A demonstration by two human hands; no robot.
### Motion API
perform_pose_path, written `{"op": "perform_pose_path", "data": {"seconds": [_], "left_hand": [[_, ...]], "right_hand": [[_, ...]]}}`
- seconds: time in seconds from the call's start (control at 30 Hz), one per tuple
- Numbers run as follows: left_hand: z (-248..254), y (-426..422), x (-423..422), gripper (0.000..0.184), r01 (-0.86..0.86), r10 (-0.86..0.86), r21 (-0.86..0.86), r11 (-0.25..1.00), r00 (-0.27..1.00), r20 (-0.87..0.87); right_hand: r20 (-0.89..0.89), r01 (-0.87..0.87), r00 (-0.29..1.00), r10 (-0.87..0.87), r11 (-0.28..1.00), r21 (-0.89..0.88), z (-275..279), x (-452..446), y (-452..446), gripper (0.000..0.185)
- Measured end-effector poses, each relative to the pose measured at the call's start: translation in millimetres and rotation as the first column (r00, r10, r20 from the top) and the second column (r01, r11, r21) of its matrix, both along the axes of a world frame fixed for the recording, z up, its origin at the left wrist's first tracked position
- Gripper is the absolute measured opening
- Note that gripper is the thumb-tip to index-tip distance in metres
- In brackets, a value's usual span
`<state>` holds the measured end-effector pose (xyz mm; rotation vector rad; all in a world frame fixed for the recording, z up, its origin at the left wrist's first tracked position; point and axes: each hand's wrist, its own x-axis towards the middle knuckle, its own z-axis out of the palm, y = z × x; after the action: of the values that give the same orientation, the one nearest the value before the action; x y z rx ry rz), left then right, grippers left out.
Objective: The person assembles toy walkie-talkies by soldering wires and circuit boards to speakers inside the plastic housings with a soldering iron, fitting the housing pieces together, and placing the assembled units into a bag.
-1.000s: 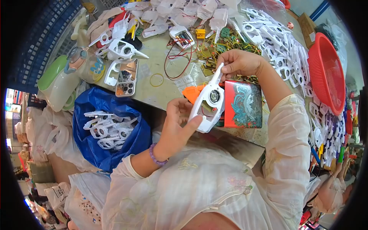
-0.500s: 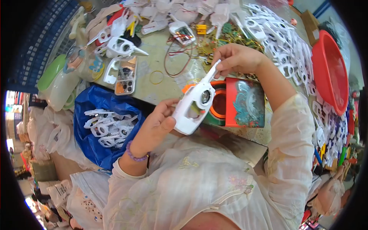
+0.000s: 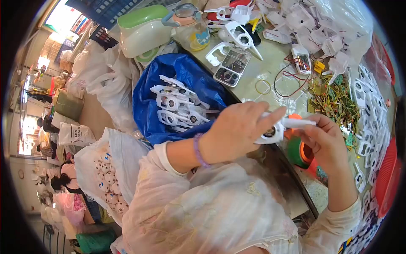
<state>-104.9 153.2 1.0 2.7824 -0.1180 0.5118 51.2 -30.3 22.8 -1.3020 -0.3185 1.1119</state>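
Observation:
Both my hands hold a white plastic casing (image 3: 275, 134), which has a long narrow tip and a dark round part in a ring. My left hand (image 3: 237, 133), with a purple bead bracelet at the wrist, is closed round its wide end and hides most of it. At the narrow tip, the fingers of my right hand (image 3: 326, 142) pinch the casing. Below and left of it sits a blue bag (image 3: 146, 86) with several similar white casings (image 3: 179, 103) inside. Under my right hand is a green and orange round thing (image 3: 301, 151), partly covered.
A clear-lidded compartment box (image 3: 232, 66) and loose casings (image 3: 243, 38) lie on the table. Tangled wired parts (image 3: 334, 99) and a long heap of white pieces (image 3: 367, 122) fill the right side. A red basket (image 3: 387, 182) stands at the edge.
The view has turned, bringing the blue bag nearer the middle. My left hand has moved over the casing's wide end, and the casing now lies nearly level in view.

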Motion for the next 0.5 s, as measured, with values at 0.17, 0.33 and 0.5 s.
{"op": "perform_pose_path", "data": {"seconds": [0.17, 0.33, 0.5], "left_hand": [[36.1, 95.2, -35.9, 0.088, -0.178, -0.011, -0.416, 0.892, 0.911, -0.413], [-15.6, 181.6, -87.8, 0.091, -0.458, -0.039, -0.533, 0.712, 0.732, -0.680], [-54.6, 198.7, -92.2, 0.096, -0.387, -0.014, -0.275, 0.880, 0.558, -0.830]], "right_hand": [[0.069, -0.016, 0.998, -0.003, 0.960, 0.279, 0.9, -79.3, -22.0, 0.062], [0.122, -0.455, 0.886, 0.448, 0.889, 0.040, -82.7, -108.8, 14.3, 0.062], [-0.265, -0.110, 0.964, 0.031, 0.952, -0.285, -196.4, -96.3, 124.4, 0.090]]}}
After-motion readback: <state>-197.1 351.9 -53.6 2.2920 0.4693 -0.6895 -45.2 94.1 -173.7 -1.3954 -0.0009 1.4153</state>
